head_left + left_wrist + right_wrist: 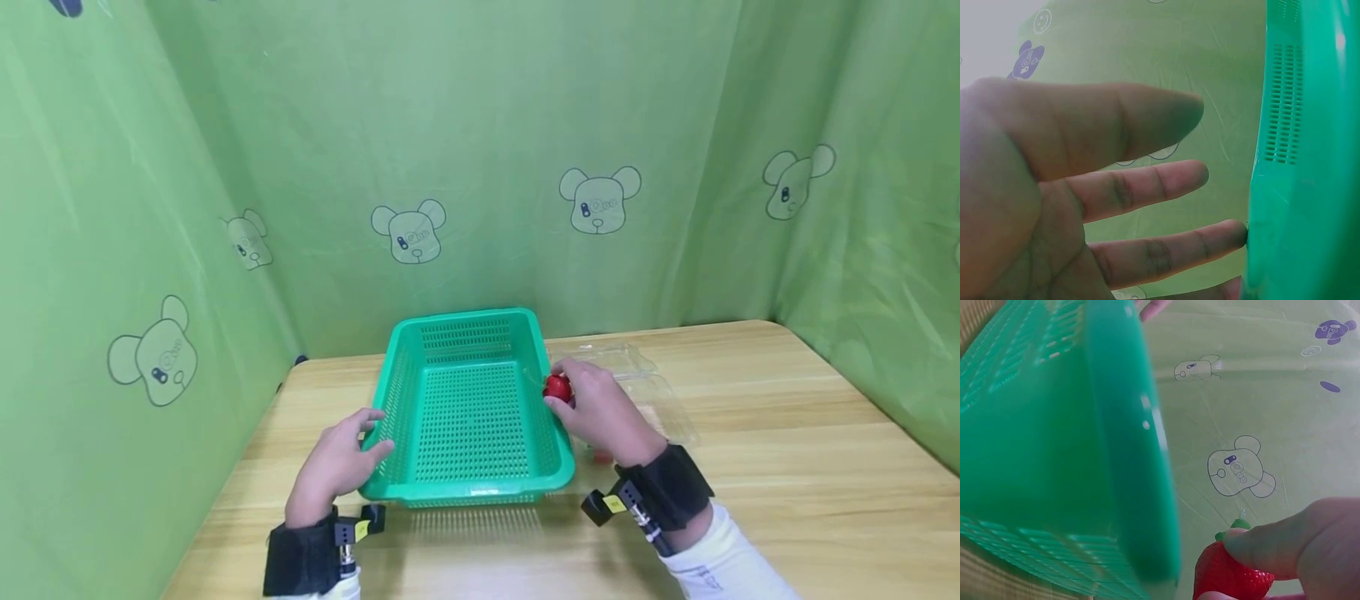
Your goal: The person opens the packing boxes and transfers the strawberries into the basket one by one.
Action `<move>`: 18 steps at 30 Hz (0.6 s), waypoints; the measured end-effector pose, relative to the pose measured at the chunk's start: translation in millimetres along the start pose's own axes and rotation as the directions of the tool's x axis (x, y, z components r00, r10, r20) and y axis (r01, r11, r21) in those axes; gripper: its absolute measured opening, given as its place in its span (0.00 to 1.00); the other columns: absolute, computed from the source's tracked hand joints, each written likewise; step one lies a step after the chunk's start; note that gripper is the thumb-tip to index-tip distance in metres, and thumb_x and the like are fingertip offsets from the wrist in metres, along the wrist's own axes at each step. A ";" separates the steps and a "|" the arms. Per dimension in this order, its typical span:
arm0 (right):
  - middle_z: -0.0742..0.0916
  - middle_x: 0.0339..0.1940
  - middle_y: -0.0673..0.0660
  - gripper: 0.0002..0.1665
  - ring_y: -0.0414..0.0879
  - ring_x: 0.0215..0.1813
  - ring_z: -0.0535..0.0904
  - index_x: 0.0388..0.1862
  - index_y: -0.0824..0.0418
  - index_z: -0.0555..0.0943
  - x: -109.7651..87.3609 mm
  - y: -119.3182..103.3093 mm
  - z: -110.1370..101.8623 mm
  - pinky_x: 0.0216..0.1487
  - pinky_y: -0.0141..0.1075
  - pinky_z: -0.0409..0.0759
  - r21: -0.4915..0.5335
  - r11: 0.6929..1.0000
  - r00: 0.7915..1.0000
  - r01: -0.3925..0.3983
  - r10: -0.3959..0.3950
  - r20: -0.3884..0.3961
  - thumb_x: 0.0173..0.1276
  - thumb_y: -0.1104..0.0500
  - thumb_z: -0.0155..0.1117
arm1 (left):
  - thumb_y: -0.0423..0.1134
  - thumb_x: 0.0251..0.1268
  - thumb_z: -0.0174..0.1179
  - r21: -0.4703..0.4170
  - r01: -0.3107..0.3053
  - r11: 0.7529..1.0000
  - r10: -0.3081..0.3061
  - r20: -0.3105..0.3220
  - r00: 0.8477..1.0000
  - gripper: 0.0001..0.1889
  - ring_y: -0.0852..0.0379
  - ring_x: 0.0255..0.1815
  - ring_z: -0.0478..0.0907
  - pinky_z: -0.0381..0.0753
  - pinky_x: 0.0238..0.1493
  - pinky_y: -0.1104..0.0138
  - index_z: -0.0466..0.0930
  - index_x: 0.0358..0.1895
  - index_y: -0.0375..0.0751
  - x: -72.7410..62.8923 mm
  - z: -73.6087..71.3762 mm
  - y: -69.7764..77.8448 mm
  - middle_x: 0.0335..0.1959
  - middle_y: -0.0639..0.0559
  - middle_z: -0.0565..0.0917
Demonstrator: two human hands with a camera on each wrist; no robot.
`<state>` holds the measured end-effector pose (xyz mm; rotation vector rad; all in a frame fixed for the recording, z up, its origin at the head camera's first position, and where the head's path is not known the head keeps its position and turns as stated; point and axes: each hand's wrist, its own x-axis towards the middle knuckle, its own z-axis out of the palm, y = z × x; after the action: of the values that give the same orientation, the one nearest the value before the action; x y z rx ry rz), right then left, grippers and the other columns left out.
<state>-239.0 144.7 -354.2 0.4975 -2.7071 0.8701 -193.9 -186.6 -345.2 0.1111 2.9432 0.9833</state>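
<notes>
A green plastic basket (472, 487) with perforated walls stands on the wooden table, nothing lying on its bottom. At its right rim my right hand (600, 412) pinches a red strawberry (557, 387) between thumb and fingers. The right wrist view shows the strawberry (1229, 572) with its green leafy top, beside the basket's rim (1138, 437). My left hand (337, 454) is at the basket's near left corner, fingers spread and fairly straight. In the left wrist view, a fingertip (1235, 232) of that hand meets the edge of the basket.
Behind the right hand a clear plastic clamshell box (656, 400) lies with its lid raised toward the back. Something small and red (602, 456) shows under the right wrist. A green curtain (487, 275) with bear faces hangs along the table's back and sides.
</notes>
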 end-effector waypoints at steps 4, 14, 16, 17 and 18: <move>0.82 0.40 0.61 0.23 0.52 0.38 0.77 0.52 0.67 0.75 0.2 -2.8 1.2 0.38 0.44 0.85 -0.007 1.000 1.000 0.018 -0.018 0.001 0.62 0.61 0.72 | 0.40 0.69 0.59 0.001 0.002 1.000 -0.002 0.000 1.000 0.26 0.33 0.59 0.72 0.73 0.54 0.41 0.68 0.67 0.37 0.3 -0.1 0.6 0.62 0.34 0.74; 0.82 0.39 0.59 0.22 0.51 0.38 0.77 0.51 0.65 0.75 1.8 -4.9 6.5 0.37 0.42 0.85 -0.009 0.999 0.999 0.033 -0.032 0.018 0.61 0.59 0.73 | 0.40 0.69 0.59 0.008 0.005 1.000 -0.005 -0.010 1.000 0.25 0.34 0.59 0.73 0.72 0.55 0.41 0.69 0.67 0.38 -0.1 -0.5 1.5 0.62 0.35 0.74; 0.82 0.39 0.59 0.22 0.51 0.37 0.77 0.50 0.65 0.75 2.3 -5.4 7.2 0.36 0.42 0.85 -0.012 0.999 0.999 0.040 -0.040 0.016 0.61 0.59 0.73 | 0.40 0.69 0.59 0.008 0.006 1.000 -0.005 -0.013 1.000 0.25 0.34 0.59 0.73 0.72 0.55 0.41 0.69 0.67 0.38 0.3 0.0 1.1 0.62 0.35 0.75; 0.82 0.39 0.59 0.22 0.51 0.37 0.77 0.50 0.65 0.75 2.6 -5.9 7.5 0.36 0.42 0.85 -0.014 0.999 0.999 0.045 -0.045 0.016 0.61 0.59 0.73 | 0.40 0.69 0.59 0.009 0.005 1.000 -0.005 -0.015 1.000 0.25 0.34 0.59 0.72 0.72 0.56 0.41 0.69 0.67 0.38 0.5 0.4 0.9 0.62 0.35 0.75; 0.82 0.39 0.59 0.23 0.51 0.37 0.77 0.51 0.65 0.76 2.9 -6.5 7.7 0.36 0.42 0.85 -0.017 0.999 0.999 0.050 -0.050 0.013 0.61 0.59 0.73 | 0.40 0.68 0.59 0.006 0.008 1.000 -0.008 -0.016 1.000 0.25 0.34 0.59 0.72 0.72 0.56 0.41 0.69 0.67 0.38 0.7 0.7 0.6 0.62 0.35 0.74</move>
<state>-240.1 134.4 -355.9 0.5657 -2.6985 0.8328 -194.5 -185.6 -345.4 0.0920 2.9584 0.9791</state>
